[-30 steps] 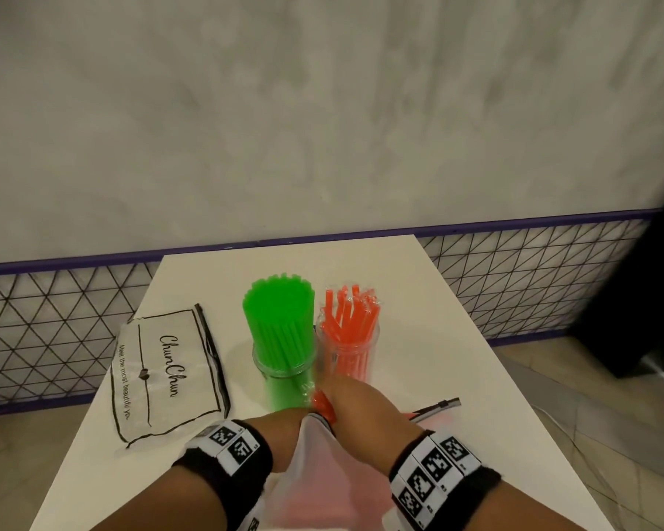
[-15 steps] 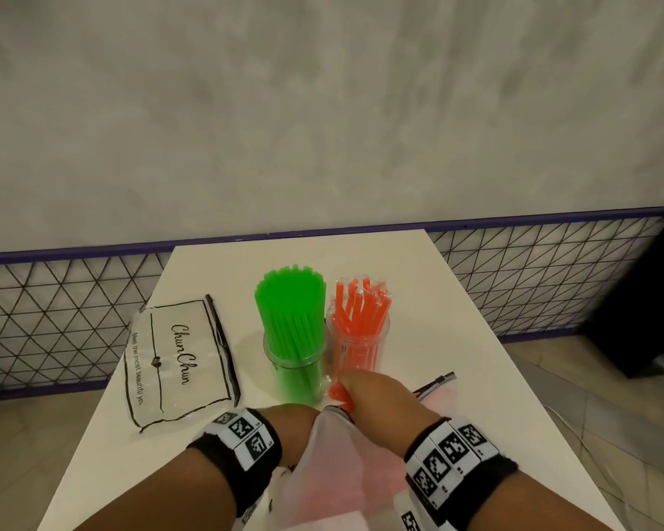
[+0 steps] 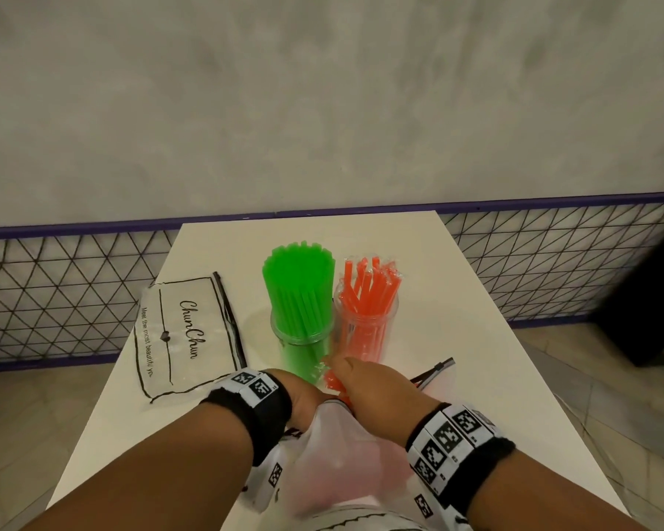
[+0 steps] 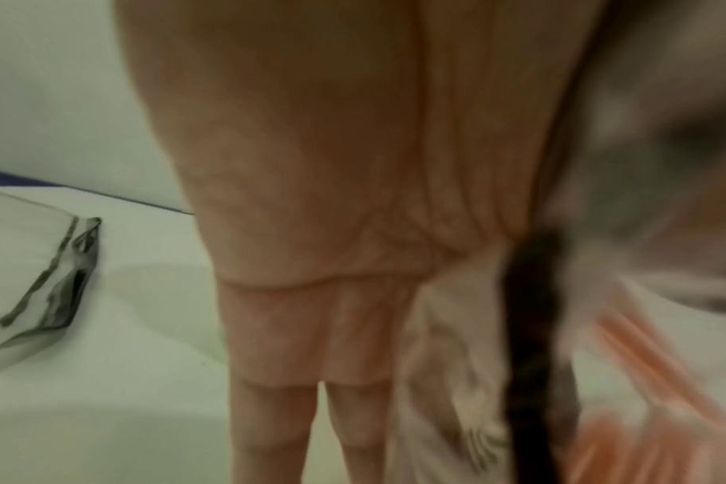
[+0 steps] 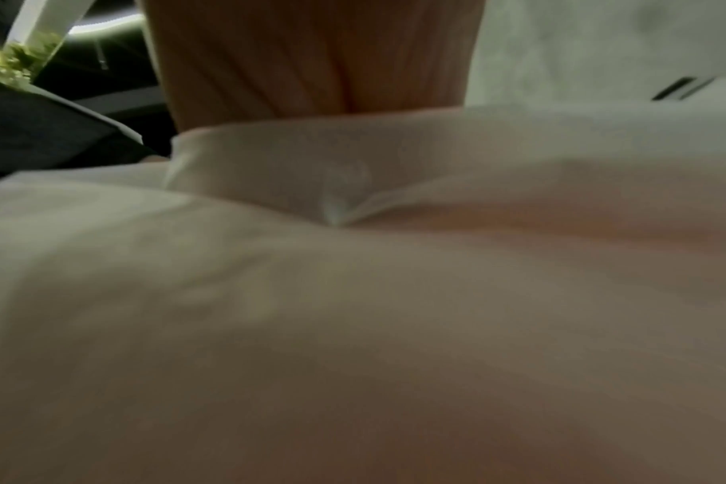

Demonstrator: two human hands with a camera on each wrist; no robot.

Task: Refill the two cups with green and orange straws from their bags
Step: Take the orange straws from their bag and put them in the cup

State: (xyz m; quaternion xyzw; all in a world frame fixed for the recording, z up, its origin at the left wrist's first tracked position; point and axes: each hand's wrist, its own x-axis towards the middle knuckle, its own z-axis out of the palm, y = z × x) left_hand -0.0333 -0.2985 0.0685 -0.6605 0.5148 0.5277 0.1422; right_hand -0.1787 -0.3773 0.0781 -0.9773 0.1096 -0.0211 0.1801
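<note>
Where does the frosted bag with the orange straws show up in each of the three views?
Head: frosted bag bottom centre, between both wrists.
Left wrist: blurred, right side.
Right wrist: fills the lower frame.
Shared landmark: its black zip strip; right-wrist match uncertain.

cup of straws (image 3: 301, 331) left of second cup (image 3: 365, 331) | flat bag (image 3: 185, 331) further left | all on table (image 3: 457, 339)

The head view is lit evenly and softly, with only a faint shadow seen on the table (image 3: 437, 285) around the cups (image 3: 303, 331). Straight lines are bowed toward the edges. Both wrist views are dimmer and blurred; the bag (image 5: 353, 294) is smeared out of focus.
</note>
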